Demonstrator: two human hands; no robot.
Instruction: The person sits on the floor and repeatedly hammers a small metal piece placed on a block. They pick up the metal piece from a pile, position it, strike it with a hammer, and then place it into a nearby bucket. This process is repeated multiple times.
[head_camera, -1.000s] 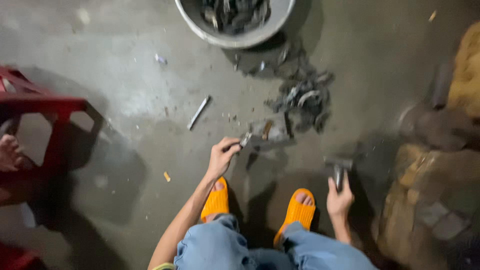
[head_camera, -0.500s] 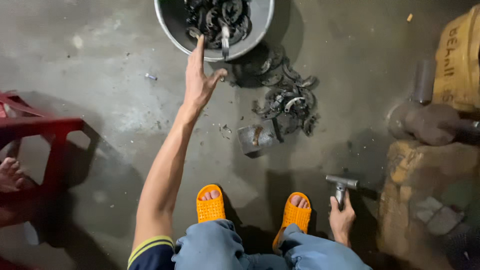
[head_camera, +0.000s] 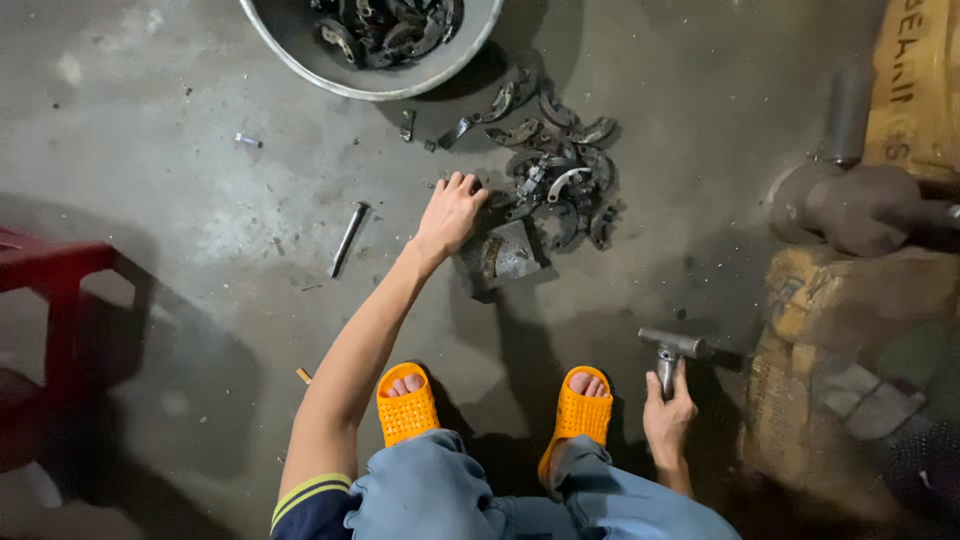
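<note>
My left hand reaches forward over the concrete floor, fingers spread, at the near edge of a heap of curved dark metal parts. It holds nothing. A flat square metal block lies just right of the hand. My right hand rests low by my right foot, wrapped around the handle of a metal hammer whose head rests on the floor. A grey round basin at the top holds more of the same dark curved parts.
A metal rod and a small bolt lie on the floor to the left. A red plastic stool stands at far left. Sacks and a heavy rusty metal piece crowd the right side. My feet wear orange slippers.
My left hand went from the block up to the basin, dropping a part there, and has now come back down to the heap. The right hand stays on the hammer.
</note>
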